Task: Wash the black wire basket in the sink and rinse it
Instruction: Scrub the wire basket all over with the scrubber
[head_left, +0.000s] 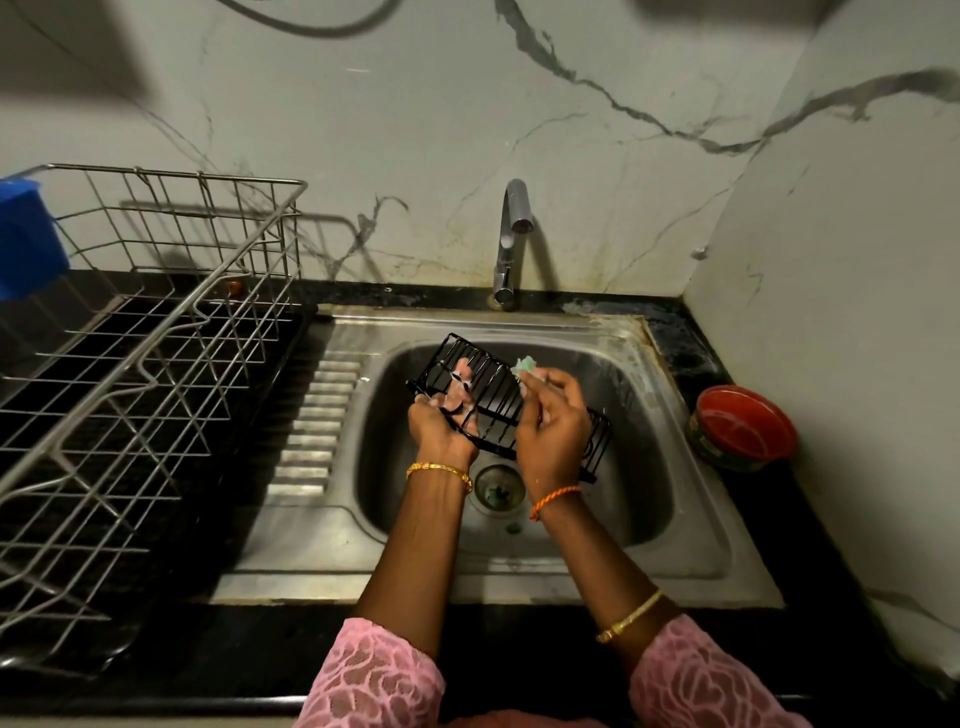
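Note:
The black wire basket (491, 387) is held tilted above the steel sink (675, 540), over the drain. My left hand (441, 421) grips its left end, soapy fingers poking through the wires. My right hand (553, 421) pinches a small green scrub sponge (524, 366) against the basket's upper edge and covers part of the basket's middle. The basket's right end sticks out past my right wrist. The chrome tap (511, 244) stands behind the sink; no water shows at its spout.
A large steel dish rack (156, 332) fills the black counter on the left, with a blue plastic holder (26, 239) on its far corner. A red round tub (745, 428) sits on the counter right of the sink. Marble walls close in at the back and right.

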